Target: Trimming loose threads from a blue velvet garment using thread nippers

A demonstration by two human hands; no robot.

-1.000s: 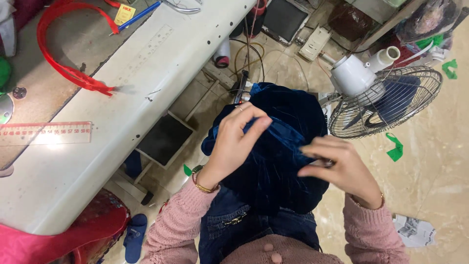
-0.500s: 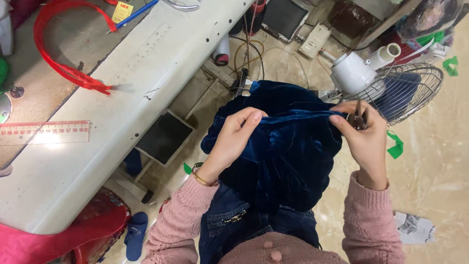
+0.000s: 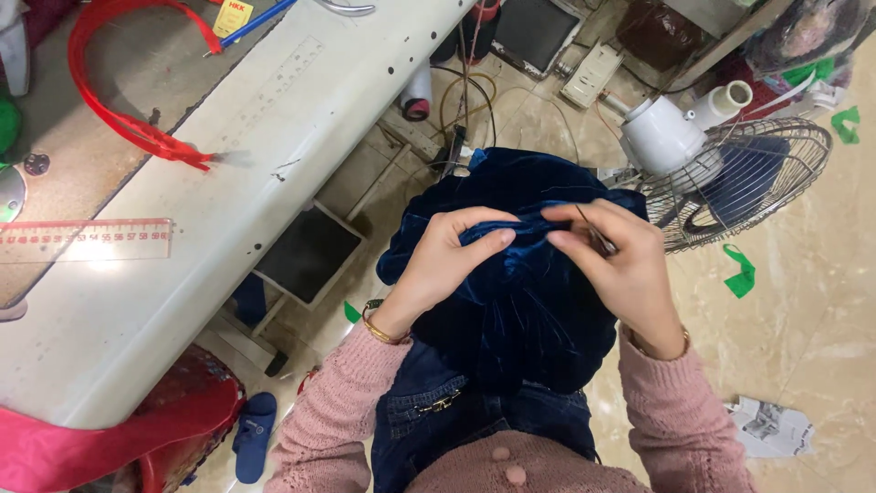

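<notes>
While both hands work over the lap, the dark blue velvet fabric [image 3: 511,301] lies bunched across the person's thighs, covering most of the jeans [image 3: 438,420] and spilling forward toward the floor. The left hand [image 3: 447,260] has its fingers curled closed over a raised fold of the velvet, thumb and forefinger pinching the ridge near the middle of the cloth. The right hand [image 3: 620,265] meets it from the other side, its fingertips pressed on the same fold, just beside those of the left; between its thumb and forefinger it grips a thin dark needle-like tool [image 3: 591,230], whose exact kind is too small to tell. Both wrists emerge from pink knitted sleeves [image 3: 328,411], and a gold bangle [image 3: 379,327] circles the left wrist.

To the left stands a pale worktable [image 3: 274,164] carrying a red strap [image 3: 137,128] and a clear ruler [image 3: 87,240]. Under the table an open dark square box [image 3: 306,254] sits on the floor, and nothing can be made out inside it. A red basket-like container [image 3: 173,411] shows at the lower left corner, with pink cloth [image 3: 82,447] draped over its rim; its contents are hidden. Beyond the fabric a white floor fan [image 3: 721,169] rests on the tiled floor, with green scraps [image 3: 741,272] lying near it, and a blue slipper [image 3: 254,434] beside the red container.
</notes>
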